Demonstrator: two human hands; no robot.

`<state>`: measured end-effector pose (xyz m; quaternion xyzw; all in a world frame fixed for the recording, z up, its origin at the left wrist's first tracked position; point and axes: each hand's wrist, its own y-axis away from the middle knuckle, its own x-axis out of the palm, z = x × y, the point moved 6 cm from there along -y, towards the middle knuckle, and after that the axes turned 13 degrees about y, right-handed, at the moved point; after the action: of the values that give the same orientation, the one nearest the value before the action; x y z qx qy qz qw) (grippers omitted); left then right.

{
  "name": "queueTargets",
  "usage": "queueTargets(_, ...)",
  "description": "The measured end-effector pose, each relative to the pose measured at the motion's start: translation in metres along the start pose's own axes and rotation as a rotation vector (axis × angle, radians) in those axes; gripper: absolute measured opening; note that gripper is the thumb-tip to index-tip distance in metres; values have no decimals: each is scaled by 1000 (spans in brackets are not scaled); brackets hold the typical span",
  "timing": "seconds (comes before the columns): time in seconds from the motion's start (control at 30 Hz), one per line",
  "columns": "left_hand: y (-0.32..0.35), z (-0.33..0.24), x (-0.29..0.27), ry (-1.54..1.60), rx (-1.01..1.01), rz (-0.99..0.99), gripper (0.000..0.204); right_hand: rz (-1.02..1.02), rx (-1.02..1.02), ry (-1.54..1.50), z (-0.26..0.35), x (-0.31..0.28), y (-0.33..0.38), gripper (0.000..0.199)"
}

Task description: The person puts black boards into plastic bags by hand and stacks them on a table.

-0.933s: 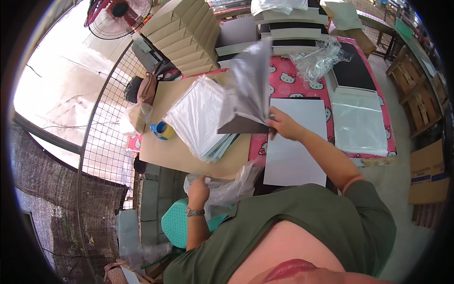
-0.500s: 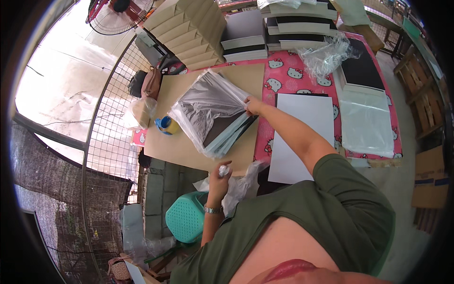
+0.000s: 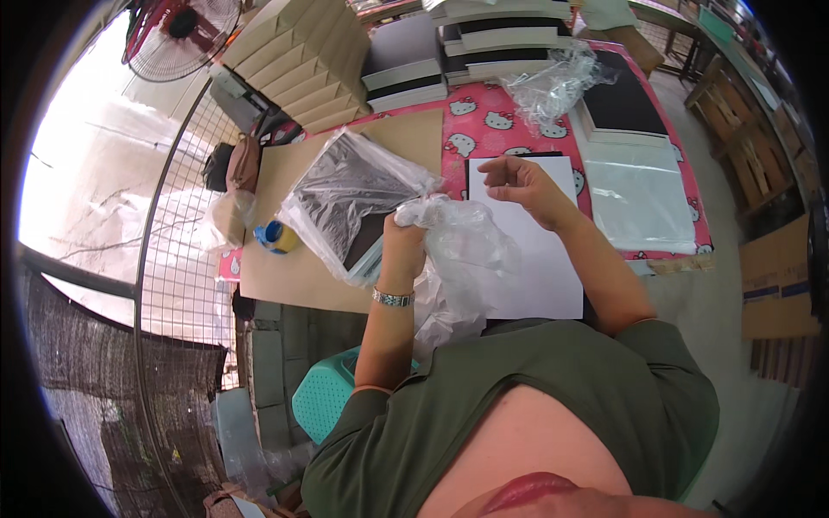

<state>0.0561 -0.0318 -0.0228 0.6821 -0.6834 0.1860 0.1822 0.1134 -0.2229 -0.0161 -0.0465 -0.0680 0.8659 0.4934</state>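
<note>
A bunch of crumpled clear plastic sheeting (image 3: pixel 471 237) is gripped in my left hand (image 3: pixel 403 246) and trails down toward my lap. Above a white sheet stack (image 3: pixel 544 268), my right hand (image 3: pixel 528 192) hovers with its fingers loosely bent and apart, holding nothing. To the left, a dark bundle in a clear plastic bag (image 3: pixel 332 186) lies at an angle on a brown board (image 3: pixel 276 173). My left hand and its plastic cover the bundle's near right corner. Beside the bundle is a yellow and blue tape roll or cup-like item (image 3: pixel 276 237).
Wrapped brown packages (image 3: pixel 294 65) and book stacks (image 3: pixel 509 39) stand at the back of the pink patterned table cover (image 3: pixel 462 142). More plastic (image 3: pixel 561 82), a black-covered stack (image 3: pixel 617 104) and flat clear bags (image 3: pixel 639 198) lie at right. A green stool (image 3: pixel 324 401) is below left.
My right hand has let go of the bundle's plastic and moved right over the white sheets. My left hand has risen to the bundle's near side, lifting the crumpled plastic.
</note>
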Motion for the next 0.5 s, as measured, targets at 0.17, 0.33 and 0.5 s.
queueTargets(0.17, -13, 7, 34, -12, 41, -56, 14, -25, -22, 344, 35, 11, 20, 35)
queueTargets(0.33, -26, 18, 35, 26, 80, -7, 11, -208, 35, 216, 23, -18, 14, 14)
queueTargets(0.5, -16, 15, 60, -10, -36, -21, 11, -24, 107, -225, 20, -7, 10, 17)
